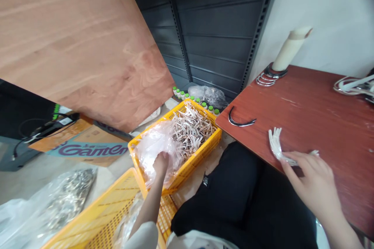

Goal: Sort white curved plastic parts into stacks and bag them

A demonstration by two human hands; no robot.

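My left hand reaches down into a yellow plastic crate on the floor and is closed on a clear plastic bag lying over the crate's near end. The crate holds several pale curved bands. My right hand rests on the red-brown table, fingers pressed on a small stack of white curved bands near the table's front edge. A single dark curved band lies on the table's left corner.
A second yellow crate stands nearer me, with a clear bag of metal parts to its left. A plywood sheet leans at the upper left. Green-capped bottles line the dark shelving. A cream cone with rings stands on the table.
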